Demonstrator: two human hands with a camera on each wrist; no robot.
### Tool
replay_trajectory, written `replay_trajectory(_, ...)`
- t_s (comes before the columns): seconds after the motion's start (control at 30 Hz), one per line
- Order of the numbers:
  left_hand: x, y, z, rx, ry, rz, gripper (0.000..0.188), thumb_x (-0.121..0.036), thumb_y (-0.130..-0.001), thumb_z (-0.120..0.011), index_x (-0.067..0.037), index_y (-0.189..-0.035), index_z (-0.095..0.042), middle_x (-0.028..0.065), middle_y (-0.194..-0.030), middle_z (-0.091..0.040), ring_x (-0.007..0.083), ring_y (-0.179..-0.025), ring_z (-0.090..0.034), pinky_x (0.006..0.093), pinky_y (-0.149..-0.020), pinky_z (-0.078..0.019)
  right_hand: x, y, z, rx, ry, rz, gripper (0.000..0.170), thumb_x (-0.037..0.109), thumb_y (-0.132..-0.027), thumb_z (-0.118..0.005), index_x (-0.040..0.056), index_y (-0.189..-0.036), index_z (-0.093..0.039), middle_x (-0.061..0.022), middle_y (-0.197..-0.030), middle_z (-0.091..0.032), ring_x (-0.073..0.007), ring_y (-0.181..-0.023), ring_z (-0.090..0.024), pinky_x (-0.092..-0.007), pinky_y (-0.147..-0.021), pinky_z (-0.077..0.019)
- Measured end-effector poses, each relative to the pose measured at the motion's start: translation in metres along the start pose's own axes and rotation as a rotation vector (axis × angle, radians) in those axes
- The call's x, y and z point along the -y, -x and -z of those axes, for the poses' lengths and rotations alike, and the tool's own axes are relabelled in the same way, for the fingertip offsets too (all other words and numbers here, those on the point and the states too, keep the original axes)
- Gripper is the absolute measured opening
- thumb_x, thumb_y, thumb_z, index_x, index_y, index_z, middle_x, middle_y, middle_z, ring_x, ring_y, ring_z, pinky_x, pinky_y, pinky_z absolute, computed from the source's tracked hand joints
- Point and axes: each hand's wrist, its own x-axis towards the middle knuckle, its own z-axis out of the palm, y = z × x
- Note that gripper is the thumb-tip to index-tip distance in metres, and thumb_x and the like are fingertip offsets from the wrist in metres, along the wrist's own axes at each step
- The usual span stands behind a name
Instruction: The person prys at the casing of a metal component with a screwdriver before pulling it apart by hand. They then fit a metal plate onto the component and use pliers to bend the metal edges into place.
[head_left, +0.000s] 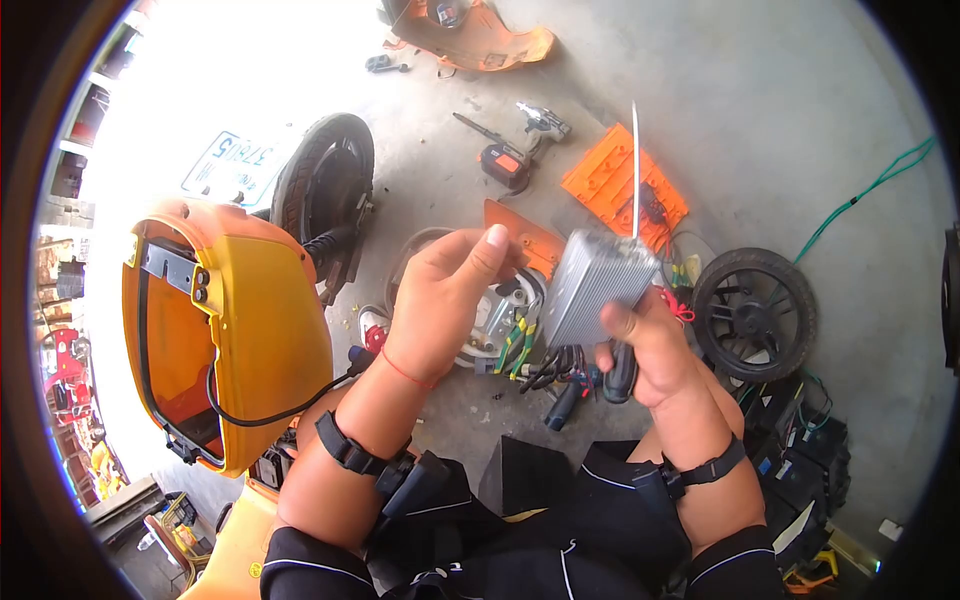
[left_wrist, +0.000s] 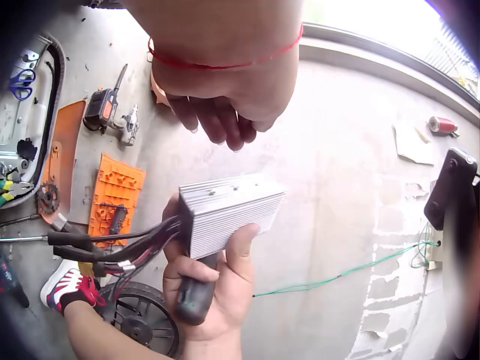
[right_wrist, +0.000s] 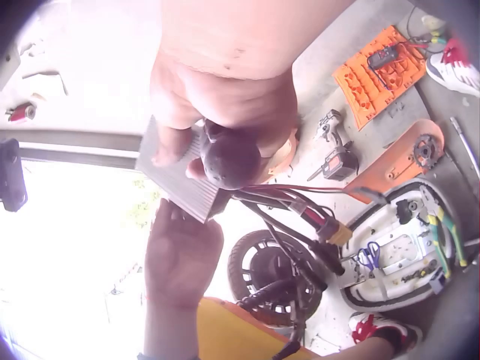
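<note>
A silver finned metal box (head_left: 590, 290), with black cables trailing from one end (left_wrist: 161, 232), is held up in front of the body by my right hand (head_left: 660, 350). The same hand also grips a screwdriver by its dark handle (head_left: 620, 377); the long thin shaft (head_left: 636, 170) rises past the box. My left hand (head_left: 440, 290) is raised to the left of the box in the head view. Its fingers (left_wrist: 217, 124) hang loosely bent, apart from the box in the left wrist view, and nothing shows in them.
On the concrete floor lie a cordless power tool (head_left: 505, 165), an orange plastic panel (head_left: 600, 170) and a black wheel (head_left: 755, 315). A pale tray-like shell (right_wrist: 397, 255) holds scissors and pliers. The yellow-orange scooter body (head_left: 270, 340) stands at the left, its cable reaching toward the left forearm.
</note>
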Motion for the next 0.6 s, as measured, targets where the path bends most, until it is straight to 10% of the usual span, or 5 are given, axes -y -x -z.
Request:
replay_trajectory(0.17,0.028,-0.008,0.006,-0.062,-0.015,0.01,0.029,-0.023,-0.109,-0.059,0.001,-0.126,-0.061,0.0126,-0.122,-0.07,0.0159,-0.105,-0.065,0.0314,-0.094,-0.0511,0.001,-0.006,0.025,-0.115,-0.01,-0.226,0.058,0.028,-0.096,-0.079,0.0103,-0.144,-0.051,-0.0034,-0.114,-0.069,-0.0125,-0.088,-0.067,-0.024,-0.054,-0.0498)
replay_trajectory(0.33,0.007,0.003,-0.009,0.171,-0.181,0.168,0.072,-0.035,-0.104,-0.069,0.005,-0.154,-0.034,0.0195,-0.146,-0.055,0.0249,-0.137,-0.051,0.0387,-0.113,-0.0437,-0.008,-0.003,0.006,-0.122,0.188,-0.213,0.064,0.026,-0.091,-0.085,0.0121,-0.144,-0.052,-0.0019,-0.115,-0.066,-0.0121,-0.089,-0.065,-0.0249,-0.056,-0.0504)
replay_trajectory(0.43,0.017,0.003,-0.013,0.466,-0.043,0.165,0.069,-0.032,-0.099,-0.077,0.004,-0.149,-0.045,0.0125,-0.138,-0.063,0.0196,-0.129,-0.057,0.0375,-0.11,-0.0467,-0.011,-0.006,0.006,-0.007,0.196,-0.18,0.06,0.027,-0.091,-0.085,0.0082,-0.14,-0.054,-0.0016,-0.115,-0.066,-0.0115,-0.086,-0.065,-0.0245,-0.055,-0.0504)
replay_trajectory(0.6,0.008,0.004,-0.016,0.313,-0.028,0.089,0.052,-0.027,-0.097,-0.08,0.001,-0.137,-0.061,0.004,-0.121,-0.071,0.0121,-0.109,-0.063,0.0299,-0.095,-0.0526,-0.006,-0.01,0.0,0.024,0.145,-0.052,0.047,0.027,-0.099,-0.075,0.0051,-0.136,-0.055,-0.0063,-0.116,-0.066,-0.0136,-0.084,-0.068,-0.025,-0.052,-0.0502)
